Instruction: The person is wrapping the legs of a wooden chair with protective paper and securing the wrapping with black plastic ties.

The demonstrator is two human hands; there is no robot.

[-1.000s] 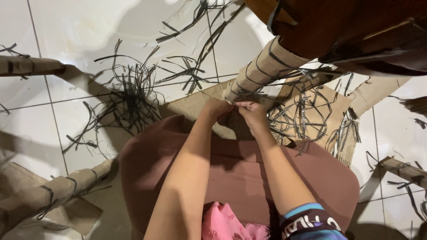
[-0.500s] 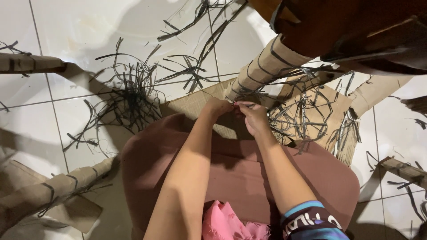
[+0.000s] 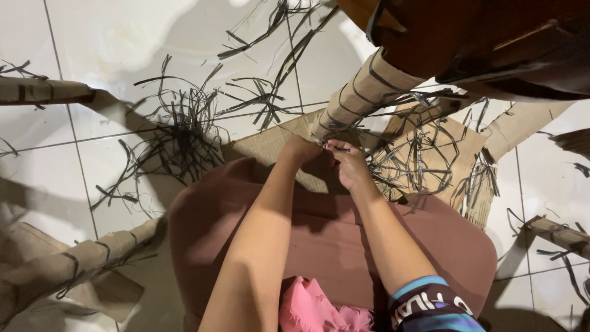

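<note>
Far left, a cardboard tube (image 3: 43,91) w/ dark bands lies across the white tile floor (image 3: 110,37); below it, bottom-left corner, another banded cardboard roll (image 3: 74,264) slants toward my lap, w/ a flat cardboard scrap (image 3: 110,295) beside it; next over, a tangled heap of thin black strips (image 3: 178,135) is spread on the tiles, more loose strips trailing up toward the top edge.

Centre: my lap, covered in brownish-pink cloth (image 3: 221,215), w/ a bit of bright pink fabric (image 3: 313,307) at the bottom edge; a flat cardboard sheet (image 3: 261,144) sticks out past my knees; my left hand (image 3: 301,149) is curled shut at the lower end of the wrapped tube (image 3: 365,92), the fat cardboard tube w/ black bands that rises up-right; fingers hidden from here, so what exactly it grips I can't tell, but it's pressed against the tube's end; my right hand (image 3: 349,163) is touching the left, fingertips pinched on a thin black strip (image 3: 342,148) right at the tube's base.

Right of my hands: a cardboard panel (image 3: 452,144) covered in loops of black strips; above it dark brown wooden furniture (image 3: 491,37); further right another cardboard leg (image 3: 522,123) and, at the far edge, a small banded tube (image 3: 559,237) on the floor.
</note>
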